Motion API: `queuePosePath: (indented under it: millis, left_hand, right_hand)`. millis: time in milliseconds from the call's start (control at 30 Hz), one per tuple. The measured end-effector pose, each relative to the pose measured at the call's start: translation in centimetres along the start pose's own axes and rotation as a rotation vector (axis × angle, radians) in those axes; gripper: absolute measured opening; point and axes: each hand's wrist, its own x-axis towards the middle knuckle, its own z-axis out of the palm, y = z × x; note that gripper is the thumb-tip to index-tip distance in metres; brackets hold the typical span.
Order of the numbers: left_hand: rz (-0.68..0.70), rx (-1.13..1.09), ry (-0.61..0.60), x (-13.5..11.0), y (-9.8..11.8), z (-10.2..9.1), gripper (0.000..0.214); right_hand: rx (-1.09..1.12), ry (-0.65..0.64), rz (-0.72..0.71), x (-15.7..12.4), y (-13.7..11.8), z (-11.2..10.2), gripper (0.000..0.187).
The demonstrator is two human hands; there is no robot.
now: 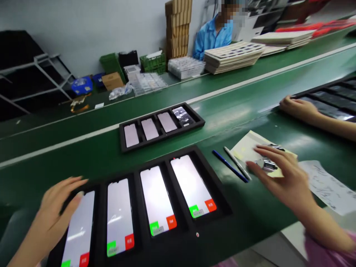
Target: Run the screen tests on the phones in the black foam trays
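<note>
A black tray [219, 193] in front of me holds several lit phones with white screens and green and red buttons. My left hand [57, 211] lies open with fingers flat on the tray's left end, over the top of the leftmost phone [79, 230]. My right hand [280, 172] reaches to the right of the tray, fingers spread over a small shiny metal object [267, 164] lying on a yellowish sheet of paper [246, 146]; whether it grips the object I cannot make out. A blue pen [229, 165] and a silver pen [236, 162] lie between tray and paper.
A second black tray [200, 120] of phones sits farther on the green conveyor belt. Another person's hand [297, 107] rests on a dark tray [333, 98] at right. A written sheet [325, 185] lies at right. A person in blue [213, 35] sits behind stacked trays and boxes.
</note>
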Motion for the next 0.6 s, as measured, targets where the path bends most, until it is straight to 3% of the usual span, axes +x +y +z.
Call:
queuePosePath:
  millis: [100,167,233,367,500,600]
  left_hand:
    - [0.271,-0.02,-0.195,3.3,5.8,2.0,0.035]
    - [0.309,0.026,-0.257,5.6,9.4,3.8,0.037]
    - [0.271,0.037,-0.28,7.3,11.8,5.3,0.037]
    - [0.164,-0.016,-0.299,8.7,12.9,6.7,0.033]
    - [0.14,-0.066,-0.326,8.3,12.6,6.3,0.036]
    - [0.153,-0.087,-0.354,8.1,12.5,6.1,0.037]
  right_hand:
    - [0.116,-0.303,-0.248,4.1,-5.4,4.5,0.024]
    - [0.128,-0.412,-0.328,5.9,-7.9,7.7,0.026]
    - [0.117,-0.454,-0.361,6.9,-9.3,9.9,0.032]
    - [0.098,-0.474,-0.369,7.3,-9.7,10.8,0.041]
    - [0.083,-0.491,-0.363,7.2,-9.9,9.8,0.038]
    - [0.088,-0.497,-0.342,7.2,-10.4,10.2,0.034]
